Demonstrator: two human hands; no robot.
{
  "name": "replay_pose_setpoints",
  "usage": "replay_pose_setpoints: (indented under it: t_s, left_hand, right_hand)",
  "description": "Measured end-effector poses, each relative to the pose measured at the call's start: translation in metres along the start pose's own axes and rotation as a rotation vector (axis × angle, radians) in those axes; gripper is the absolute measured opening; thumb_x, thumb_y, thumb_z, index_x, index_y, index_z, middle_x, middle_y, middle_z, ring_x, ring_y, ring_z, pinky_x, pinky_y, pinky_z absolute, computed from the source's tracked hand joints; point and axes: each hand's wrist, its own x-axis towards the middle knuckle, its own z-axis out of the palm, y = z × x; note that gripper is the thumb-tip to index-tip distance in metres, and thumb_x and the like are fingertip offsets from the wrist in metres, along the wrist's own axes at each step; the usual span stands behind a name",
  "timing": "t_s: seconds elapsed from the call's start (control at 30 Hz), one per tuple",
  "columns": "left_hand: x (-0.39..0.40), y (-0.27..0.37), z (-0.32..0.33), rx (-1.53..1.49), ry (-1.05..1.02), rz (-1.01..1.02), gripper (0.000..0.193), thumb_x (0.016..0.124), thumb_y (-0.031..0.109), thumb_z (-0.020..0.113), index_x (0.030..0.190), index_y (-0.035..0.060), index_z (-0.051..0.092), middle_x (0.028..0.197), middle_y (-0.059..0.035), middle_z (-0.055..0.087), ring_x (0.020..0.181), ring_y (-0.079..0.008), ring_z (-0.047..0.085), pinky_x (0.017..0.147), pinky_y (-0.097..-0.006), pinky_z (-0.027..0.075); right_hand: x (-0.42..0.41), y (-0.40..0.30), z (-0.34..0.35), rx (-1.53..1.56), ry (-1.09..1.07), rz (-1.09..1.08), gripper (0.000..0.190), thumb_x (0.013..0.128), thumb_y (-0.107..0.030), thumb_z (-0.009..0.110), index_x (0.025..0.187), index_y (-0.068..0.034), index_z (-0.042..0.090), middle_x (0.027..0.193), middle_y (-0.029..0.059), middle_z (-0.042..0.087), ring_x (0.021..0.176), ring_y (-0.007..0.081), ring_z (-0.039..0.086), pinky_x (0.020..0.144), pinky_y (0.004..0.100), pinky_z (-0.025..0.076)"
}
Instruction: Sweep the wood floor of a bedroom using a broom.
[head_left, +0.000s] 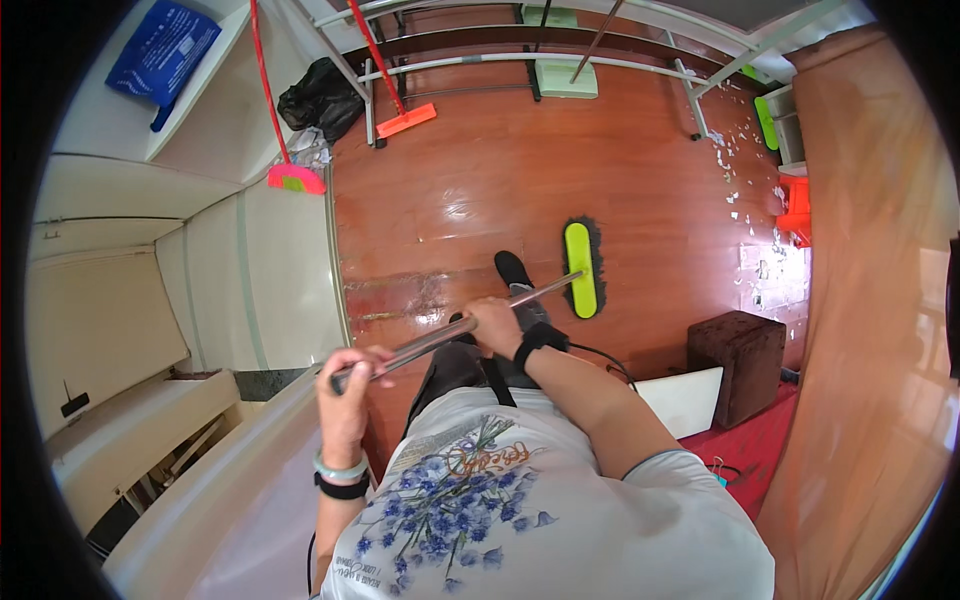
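Observation:
A long metal broom handle (420, 347) runs slantwise in front of my body. My left hand (349, 379) is closed around its dark upper end, at the left of the view. Lower down the same handle, my right hand (493, 325) grips the shaft. At the far end a lime-green broom head (580, 262) with dark bristles rests on the reddish-brown wood floor (525, 172), just right of my forward shoe (511, 268).
Scattered paper scraps (726, 169) lie along the right side, near a red plastic stool (796, 211). A brown cube stool (739, 360) stands at lower right. A metal rack (480, 58), a red-handled broom (296, 178), a red squeegee (405, 120) and a black bag (322, 97) are ahead.

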Motion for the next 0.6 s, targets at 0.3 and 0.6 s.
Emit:
replay_pose_setpoints:
  t_s: [0.3,0.6]
  left_hand:
    - [-0.098,0.054,-0.077,0.177,0.342,0.235,0.009,0.086,0.009,0.046,0.084,0.0005,0.047,0.066,-0.0103,0.051,0.074,-0.0242,0.057,0.045,-0.0241,0.042]
    - [-0.105,0.082,-0.065,0.453,0.082,0.475,0.02,0.082,0.017,0.056,0.074,-0.0003,0.051,0.06,-0.0109,0.054,0.063,-0.0209,0.056,0.045,-0.0227,0.04]
  right_hand:
    - [-0.005,-0.141,0.062,0.207,-0.206,-0.183,0.008,0.069,-0.012,0.056,0.074,-0.007,0.059,0.075,0.0159,0.06,0.074,0.0342,0.058,0.064,0.0441,0.044]
    - [-0.011,-0.163,0.053,0.465,-0.103,-0.306,0.009,0.067,-0.007,0.054,0.075,-0.003,0.058,0.071,0.0179,0.058,0.073,0.0372,0.056,0.063,0.0449,0.042]
